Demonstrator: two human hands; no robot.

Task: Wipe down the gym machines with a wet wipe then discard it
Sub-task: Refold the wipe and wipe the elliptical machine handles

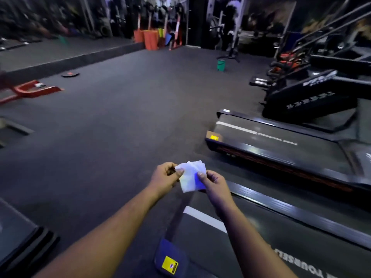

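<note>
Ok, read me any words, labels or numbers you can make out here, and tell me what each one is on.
"YOURSEL", upside down and cut off: near treadmill deck.
White lettering, next treadmill belt: too blurred.
White markings, black stair machine: too blurred.
Yellow sticker, near treadmill's corner: print too small.
Wipe: no text.

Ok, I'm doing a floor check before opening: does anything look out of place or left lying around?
A dark weight plate lies flat on the open floor at far left, apart from any rack. A green bucket stands alone on the floor farther back. Nothing looks spilled or damaged.
</note>
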